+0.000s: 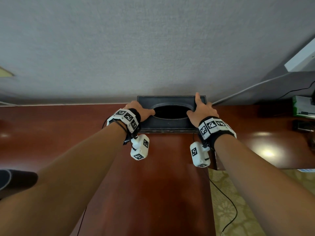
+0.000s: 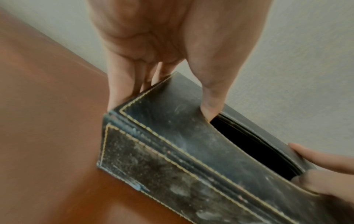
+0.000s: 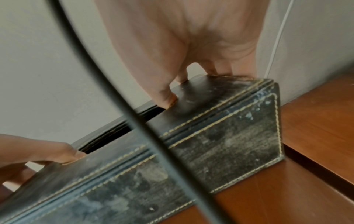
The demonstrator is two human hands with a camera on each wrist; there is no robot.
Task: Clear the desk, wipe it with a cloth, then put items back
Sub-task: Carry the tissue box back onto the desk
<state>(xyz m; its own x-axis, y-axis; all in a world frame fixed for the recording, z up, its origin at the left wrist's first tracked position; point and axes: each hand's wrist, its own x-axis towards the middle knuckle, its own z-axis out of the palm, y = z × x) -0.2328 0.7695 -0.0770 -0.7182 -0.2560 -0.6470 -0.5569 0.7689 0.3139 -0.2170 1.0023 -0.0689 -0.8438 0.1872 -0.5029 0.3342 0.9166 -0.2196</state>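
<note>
A worn black leather tissue box (image 1: 170, 123) with pale stitching and an empty oval opening stands on the red-brown desk (image 1: 153, 176), its back against the grey wall. My left hand (image 1: 139, 109) grips the box's left end. In the left wrist view the left hand (image 2: 162, 45) has its thumb at the opening's edge and its fingers down the end wall of the box (image 2: 191, 144). My right hand (image 1: 202, 110) grips the right end. In the right wrist view the right hand (image 3: 182, 37) has its thumb on top of the box (image 3: 220, 136) and its fingers over the far edge.
A lower side surface (image 1: 264, 142) adjoins the desk on the right. It carries a green box (image 1: 302, 106) and a small dark object (image 1: 303, 126). A black cable (image 1: 225, 196) hangs over patterned carpet (image 1: 238, 210). A dark padded object (image 1: 15, 179) sits at the left edge.
</note>
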